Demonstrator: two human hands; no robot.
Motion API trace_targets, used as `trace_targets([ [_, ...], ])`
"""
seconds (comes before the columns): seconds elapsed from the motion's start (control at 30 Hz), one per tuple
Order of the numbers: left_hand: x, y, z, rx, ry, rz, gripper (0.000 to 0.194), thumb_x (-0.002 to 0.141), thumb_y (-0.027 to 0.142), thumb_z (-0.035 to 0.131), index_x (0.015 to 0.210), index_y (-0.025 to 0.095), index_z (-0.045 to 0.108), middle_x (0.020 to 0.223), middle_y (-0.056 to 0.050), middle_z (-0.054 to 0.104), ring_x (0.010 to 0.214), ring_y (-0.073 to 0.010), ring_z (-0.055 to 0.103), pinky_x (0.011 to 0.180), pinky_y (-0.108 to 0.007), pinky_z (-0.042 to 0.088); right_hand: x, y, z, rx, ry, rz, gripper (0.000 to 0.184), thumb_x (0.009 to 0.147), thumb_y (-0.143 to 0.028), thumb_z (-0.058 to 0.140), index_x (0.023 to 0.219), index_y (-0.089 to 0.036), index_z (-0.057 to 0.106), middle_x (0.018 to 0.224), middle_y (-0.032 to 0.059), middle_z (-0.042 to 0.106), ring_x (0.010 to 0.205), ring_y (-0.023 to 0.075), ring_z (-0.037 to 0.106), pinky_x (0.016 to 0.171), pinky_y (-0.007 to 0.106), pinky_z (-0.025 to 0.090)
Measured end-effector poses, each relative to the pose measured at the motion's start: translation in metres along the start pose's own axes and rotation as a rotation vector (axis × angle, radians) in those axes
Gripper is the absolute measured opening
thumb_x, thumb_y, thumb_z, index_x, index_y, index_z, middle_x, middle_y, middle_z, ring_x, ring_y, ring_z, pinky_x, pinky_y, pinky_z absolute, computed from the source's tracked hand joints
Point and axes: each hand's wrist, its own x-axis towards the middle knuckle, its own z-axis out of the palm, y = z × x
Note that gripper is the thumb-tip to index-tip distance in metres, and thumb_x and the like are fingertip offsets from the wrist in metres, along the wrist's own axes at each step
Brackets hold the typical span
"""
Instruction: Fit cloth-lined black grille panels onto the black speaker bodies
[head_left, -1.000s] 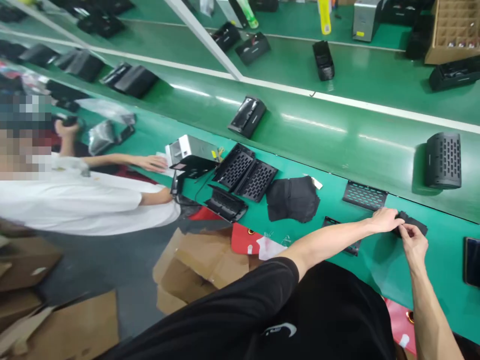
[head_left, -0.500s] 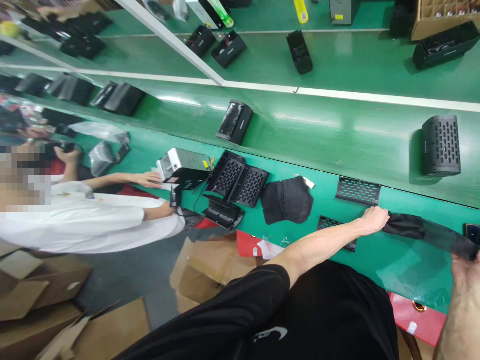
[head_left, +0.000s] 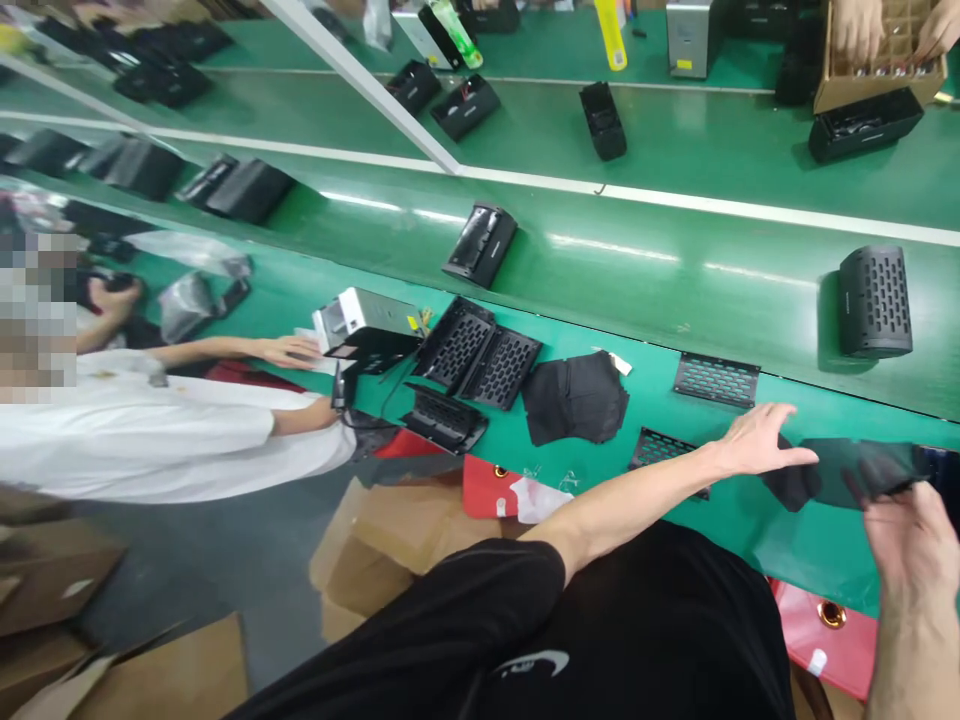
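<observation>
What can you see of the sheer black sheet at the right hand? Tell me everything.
The sheer black sheet looks like thin fabric: the green tabletop shows through it. It extends sideways over the tabletop, its right end held in the right hand, fingers faintly visible through it. Its left end meets a darker black piece beside the open left hand; whether they are joined is unclear.

Black shirt (head_left: 675,620), dark plain fabric, soft creases. White curved swoosh mark (head_left: 551,662) on front; small white lettering (head_left: 516,664) just beside it, too small to read. Left sleeve (head_left: 465,590) black, short, loose, wrinkled, hem near elbow. Left forearm (head_left: 630,507) bare. Left hand (head_left: 754,440) bare, as are right hand (head_left: 911,535) and right forearm (head_left: 915,645).
</observation>
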Motion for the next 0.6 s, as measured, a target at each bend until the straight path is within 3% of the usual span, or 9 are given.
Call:
trace_targets([
  [0.07, -0.007, -0.004, -0.012, -0.346, -0.086, 0.090, 0.084, 0.084, 0.065, 0.078, 0.150, 0.019, 0.053, 0.148, -0.014, 0.063, 0.130, -0.0261, 0.064, 0.108, -0.036, 0.052, -0.015, 0.014, 0.026, 0.079, -0.078, 0.094, 0.030, 0.078, -0.038, 0.083, 0.100, -0.020, 0.075, 0.117, 0.0117, 0.076, 0.122, 0.0351, 0.066, 0.109, 0.066, 0.049],
  [0.13, -0.016, -0.013, -0.026, -0.653, -0.172, 0.094, 0.066, 0.084, 0.062, 0.079, 0.130, 0.015, 0.068, 0.125, -0.010, 0.074, 0.109, -0.0220, 0.070, 0.096, -0.033, 0.054, -0.026, 0.025, 0.046, 0.129, -0.091, 0.121, 0.027, 0.080, -0.034, 0.080, 0.103, -0.019, 0.075, 0.121, 0.0122, 0.075, 0.124, 0.0324, 0.066, 0.113, 0.061, 0.046],
  [0.2, -0.025, -0.024, -0.041, -0.746, -0.181, 0.045, 0.053, 0.085, 0.060, 0.079, 0.108, 0.012, 0.074, 0.096, -0.004, 0.075, 0.085, -0.0170, 0.068, 0.083, -0.029, 0.053, -0.028, 0.034, 0.056, 0.150, -0.115, 0.195, 0.025, 0.079, -0.036, 0.079, 0.097, -0.020, 0.074, 0.120, 0.0122, 0.075, 0.119, 0.0321, 0.068, 0.109, 0.060, 0.050],
  [0.3, -0.034, -0.039, -0.066, -0.604, -0.163, 0.058, 0.037, 0.087, 0.048, 0.079, 0.099, 0.013, 0.074, 0.078, 0.001, 0.068, 0.072, -0.0129, 0.060, 0.072, -0.025, 0.046, -0.021, 0.045, 0.062, 0.038, -0.216, 0.364, 0.044, 0.081, -0.062, 0.075, 0.099, -0.022, 0.072, 0.114, 0.0122, 0.076, 0.105, 0.0330, 0.073, 0.087, 0.058, 0.060],
  [0.37, -0.036, -0.048, -0.082, -0.438, -0.204, 0.105, 0.028, 0.089, 0.040, 0.076, 0.099, 0.014, 0.075, 0.077, 0.002, 0.068, 0.073, -0.0125, 0.059, 0.070, -0.023, 0.043, -0.014, 0.054, 0.064, -0.167, -0.262, 0.392, 0.057, 0.073, -0.069, 0.083, 0.105, -0.024, 0.071, 0.103, 0.0092, 0.076, 0.090, 0.0293, 0.074, 0.074, 0.048, 0.062],
  [0.5, -0.037, -0.061, -0.108, -0.280, -0.212, 0.085, 0.023, 0.091, 0.038, 0.072, 0.094, 0.015, 0.073, 0.076, 0.002, 0.068, 0.071, -0.0132, 0.060, 0.066, -0.023, 0.042, 0.000, 0.073, 0.072, -0.582, -0.276, 0.276, 0.066, 0.053, -0.054, 0.099, 0.103, -0.021, 0.072, 0.088, 0.0034, 0.076, 0.070, 0.0200, 0.067, 0.066, 0.033, 0.056],
  [0.6, -0.036, -0.070, -0.123, -0.250, -0.131, -0.011, 0.021, 0.093, 0.037, 0.071, 0.096, 0.016, 0.071, 0.078, 0.002, 0.070, 0.069, -0.0131, 0.063, 0.067, -0.022, 0.045, 0.014, 0.083, 0.080, -0.810, -0.310, 0.135, 0.067, 0.064, -0.073, 0.083, 0.102, -0.018, 0.073, 0.091, 0.0075, 0.077, 0.075, 0.0240, 0.068, 0.071, 0.036, 0.055],
])
